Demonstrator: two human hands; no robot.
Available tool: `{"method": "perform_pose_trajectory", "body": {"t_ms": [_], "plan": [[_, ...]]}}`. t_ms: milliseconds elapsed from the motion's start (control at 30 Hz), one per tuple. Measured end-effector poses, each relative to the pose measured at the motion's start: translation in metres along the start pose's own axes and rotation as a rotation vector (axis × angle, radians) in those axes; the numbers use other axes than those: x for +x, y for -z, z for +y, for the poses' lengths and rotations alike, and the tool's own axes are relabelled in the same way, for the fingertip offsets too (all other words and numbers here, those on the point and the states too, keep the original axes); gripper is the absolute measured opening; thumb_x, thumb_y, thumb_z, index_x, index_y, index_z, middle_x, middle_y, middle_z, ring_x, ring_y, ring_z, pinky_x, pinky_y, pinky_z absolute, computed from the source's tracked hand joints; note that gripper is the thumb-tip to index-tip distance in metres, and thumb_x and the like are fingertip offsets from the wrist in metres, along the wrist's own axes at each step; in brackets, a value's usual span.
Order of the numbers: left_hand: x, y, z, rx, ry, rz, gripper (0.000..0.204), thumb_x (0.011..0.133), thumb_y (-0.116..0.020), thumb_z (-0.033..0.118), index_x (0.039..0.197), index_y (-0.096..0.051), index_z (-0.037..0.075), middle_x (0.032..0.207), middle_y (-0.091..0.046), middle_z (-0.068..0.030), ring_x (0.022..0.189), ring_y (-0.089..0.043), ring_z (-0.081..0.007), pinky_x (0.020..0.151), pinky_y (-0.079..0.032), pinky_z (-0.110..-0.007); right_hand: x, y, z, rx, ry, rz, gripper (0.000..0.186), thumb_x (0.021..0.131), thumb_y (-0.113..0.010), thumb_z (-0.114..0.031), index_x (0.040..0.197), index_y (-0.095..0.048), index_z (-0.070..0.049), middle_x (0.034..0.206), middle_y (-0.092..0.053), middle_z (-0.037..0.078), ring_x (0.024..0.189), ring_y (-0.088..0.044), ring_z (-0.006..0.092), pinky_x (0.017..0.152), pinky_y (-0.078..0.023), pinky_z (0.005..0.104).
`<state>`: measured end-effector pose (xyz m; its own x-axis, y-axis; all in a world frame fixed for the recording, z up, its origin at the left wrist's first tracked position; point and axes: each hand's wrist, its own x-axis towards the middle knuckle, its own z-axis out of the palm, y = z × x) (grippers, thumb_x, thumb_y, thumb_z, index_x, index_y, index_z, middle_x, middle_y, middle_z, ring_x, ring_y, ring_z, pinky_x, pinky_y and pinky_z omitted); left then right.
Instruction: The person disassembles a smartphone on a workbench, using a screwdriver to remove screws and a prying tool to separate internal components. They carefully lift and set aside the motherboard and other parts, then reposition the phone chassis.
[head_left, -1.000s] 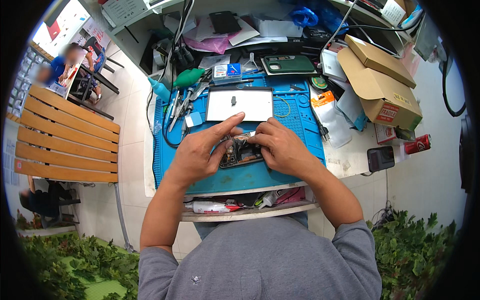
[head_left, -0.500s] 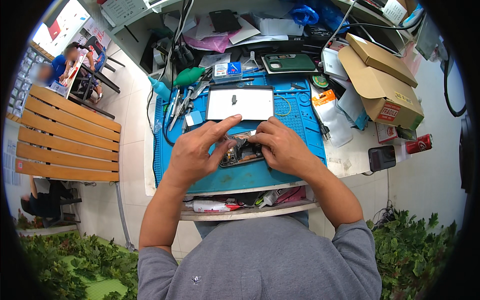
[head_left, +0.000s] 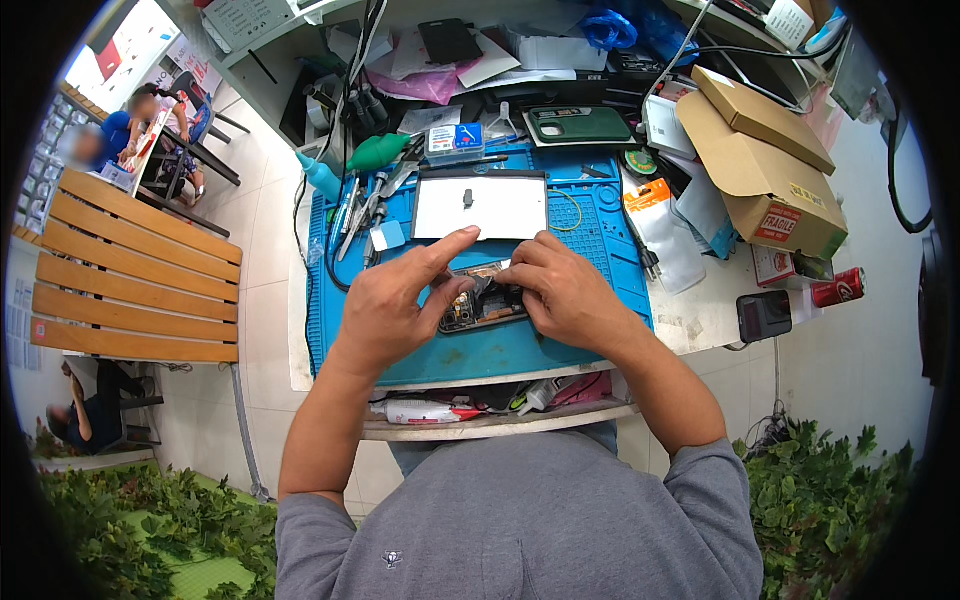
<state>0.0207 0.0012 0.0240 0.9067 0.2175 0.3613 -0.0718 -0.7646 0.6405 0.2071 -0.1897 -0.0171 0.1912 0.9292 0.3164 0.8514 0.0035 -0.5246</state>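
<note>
An opened smartphone (head_left: 487, 322) lies on the blue work mat (head_left: 430, 368), its inner parts exposed. My left hand (head_left: 390, 300) is over its left side, index finger stretched out past the far edge and apart from the thumb. The thumb tip rests at a dark piece inside the phone; the other fingers are hidden. On the right side my right hand (head_left: 570, 295) has its fingertips pinched together at the phone's frame. What they hold is too small to make out. Just beyond sits a white board (head_left: 440, 208) in a dark frame, with a small dark part (head_left: 468, 200) on it.
Tweezers and screwdrivers (head_left: 360, 215) lie left on the mat, near a green air blower (head_left: 380, 152) and a blue bottle (head_left: 320, 178). Behind are a clear box (head_left: 455, 143) and a green phone case (head_left: 578, 126). Cardboard boxes (head_left: 760, 180) and a red can (head_left: 838, 288) stand right.
My hands stay almost in place, with slight finger shifts over the phone. In the background at lower left, a seated person has changed posture.
</note>
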Motion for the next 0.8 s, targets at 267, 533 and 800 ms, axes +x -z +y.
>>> {"method": "perform_pose_trajectory", "body": {"t_ms": [267, 533, 800], "plan": [[0.003, 0.004, 0.001, 0.005, 0.009, -0.063, 0.072, 0.093, -0.088, 0.001, 0.16, -0.066, 0.016, 0.119, -0.084, -0.0137, 0.102, -0.084, -0.0246, 0.09, -0.068, -0.037, 0.0, 0.0, 0.0, 0.014, -0.015, -0.01, 0.036, 0.086, -0.07, 0.003, 0.118, -0.084, -0.002, 0.111, -0.072, 0.012, 0.11, -0.066, 0.0313, 0.098, -0.058, 0.0438], [-0.003, -0.008, -0.008, -0.061, -0.047, 0.034, 0.082, 0.092, -0.088, -0.006, 0.166, -0.057, 0.012, 0.106, -0.083, -0.0108, 0.094, -0.085, -0.0208, 0.084, -0.069, -0.035, -0.001, -0.001, -0.001, 0.024, -0.028, -0.011, 0.037, 0.085, -0.069, 0.005, 0.118, -0.084, -0.002, 0.112, -0.072, 0.012, 0.11, -0.066, 0.032, 0.098, -0.058, 0.0441], [-0.006, -0.011, -0.017, -0.114, -0.041, 0.173, 0.08, 0.092, -0.09, -0.001, 0.164, -0.059, 0.011, 0.103, -0.085, -0.0101, 0.086, -0.085, -0.0207, 0.076, -0.068, -0.033, 0.003, 0.002, -0.003, 0.014, -0.008, -0.018, 0.038, 0.085, -0.069, 0.004, 0.12, -0.083, -0.003, 0.111, -0.071, 0.011, 0.11, -0.066, 0.0317, 0.097, -0.058, 0.0443]]}}
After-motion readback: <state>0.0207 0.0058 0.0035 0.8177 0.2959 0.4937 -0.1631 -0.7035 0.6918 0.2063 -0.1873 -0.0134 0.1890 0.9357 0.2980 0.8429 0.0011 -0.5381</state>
